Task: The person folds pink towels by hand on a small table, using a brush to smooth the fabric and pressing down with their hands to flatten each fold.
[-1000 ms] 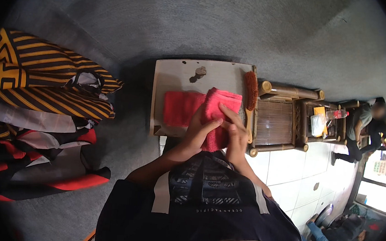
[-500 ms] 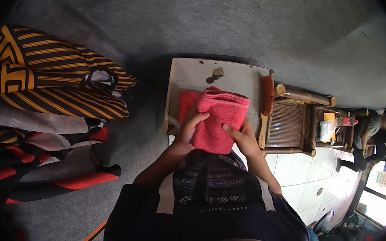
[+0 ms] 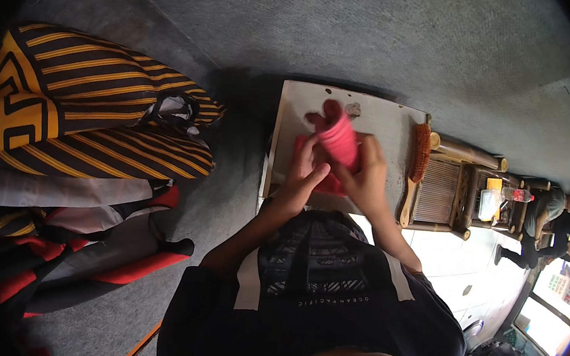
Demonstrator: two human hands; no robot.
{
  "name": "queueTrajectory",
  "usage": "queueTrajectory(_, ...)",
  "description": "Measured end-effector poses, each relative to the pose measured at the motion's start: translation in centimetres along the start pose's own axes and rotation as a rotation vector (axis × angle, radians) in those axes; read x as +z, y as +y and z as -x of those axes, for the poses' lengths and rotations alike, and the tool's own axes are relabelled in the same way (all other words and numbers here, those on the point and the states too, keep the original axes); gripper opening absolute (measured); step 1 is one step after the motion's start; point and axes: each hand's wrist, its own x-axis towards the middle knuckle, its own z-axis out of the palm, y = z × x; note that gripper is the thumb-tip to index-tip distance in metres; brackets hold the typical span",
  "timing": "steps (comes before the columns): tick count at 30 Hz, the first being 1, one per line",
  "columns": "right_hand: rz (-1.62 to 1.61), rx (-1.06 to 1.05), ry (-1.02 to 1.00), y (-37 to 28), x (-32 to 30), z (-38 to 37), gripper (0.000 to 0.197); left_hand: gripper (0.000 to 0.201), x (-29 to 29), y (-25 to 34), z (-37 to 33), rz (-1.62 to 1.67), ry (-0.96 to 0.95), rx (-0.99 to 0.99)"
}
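Note:
A pink towel (image 3: 339,141) is bunched into a narrow folded shape, tilted and a little blurred, above a small pale table. My left hand (image 3: 307,174) grips its lower left side, thumb pointing inward. On the other side, my right hand (image 3: 368,178) has its fingers curled around the towel. Beneath the hands lies a second red-pink cloth (image 3: 330,185) on the table (image 3: 294,108), largely covered by them.
A long-handled brush with reddish bristles (image 3: 420,152) rests along the table's right edge. Beyond it stands bamboo furniture (image 3: 467,150) with a bottle (image 3: 518,195) and packets. Striped garments (image 3: 101,108) hang at the left. A person (image 3: 550,211) sits far right.
The towel has gone from a broad, flat folded rectangle to a narrow, tilted bundle. My hands have closed in around it, and the view has shifted, so the table appears farther right.

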Motion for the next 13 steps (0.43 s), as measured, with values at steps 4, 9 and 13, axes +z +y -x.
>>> queueTrajectory(4,0.168,-0.175,-0.084,-1.3,2.6,0.5,0.054,0.048,-1.1,0.5,-0.4,0.184,0.142,-0.16)
queueTrajectory(9,-0.018,-0.233,-0.211,-1.8,3.8,-1.7,0.049,0.045,-4.6,0.5,-1.1,0.45,0.225,-0.137)
queueTrajectory(13,-0.366,0.224,-0.171,0.3,2.9,-2.8,0.043,0.05,-7.8,1.8,-1.6,0.552,0.163,-0.078)
